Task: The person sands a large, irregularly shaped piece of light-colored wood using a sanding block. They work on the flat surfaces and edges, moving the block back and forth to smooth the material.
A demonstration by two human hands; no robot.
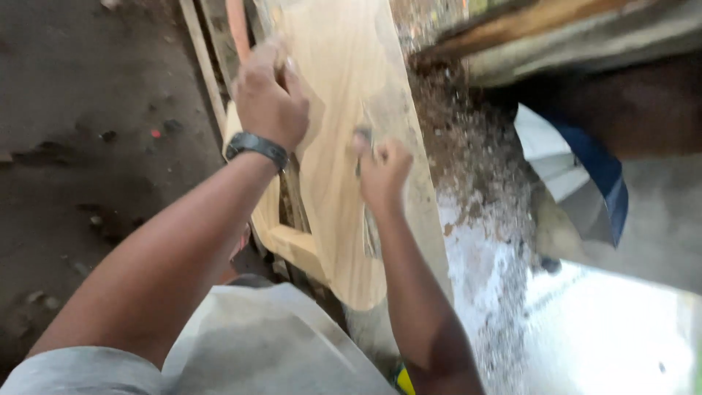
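One pale wooden panel (344, 146), curved along its edge, leaning upright and tilted, running from the top of the view down toward the lap. Two bare hands on it. Left hand (269, 99), wearing one dark wristband (256, 145), clenched over the panel's left edge near the top, fingers wrapped round to the far side, so a firm grip on the wood. Right hand (382, 172) pressed against the panel's face lower down and to the right, fingers curled shut around one small dark tool (362, 139), only its upper end showing above the knuckles; kind of tool too blurred to tell. Behind the panel, one wooden frame piece (289, 241) of the same pale colour, touching the panel's back, with one reddish strip (238, 29) beside it near the top. One thin wooden slat (203, 66) lying on the dark dirt floor (88, 146) to the left. Scattered sawdust and shavings (475, 205) on the ground just right of the panel. One rough wooden beam (534, 25) crossing the upper right corner. One white and blue folded sheet (578, 175) under it, well apart from both hands. Grey cloth of the person's shirt (256, 344) at the bottom.
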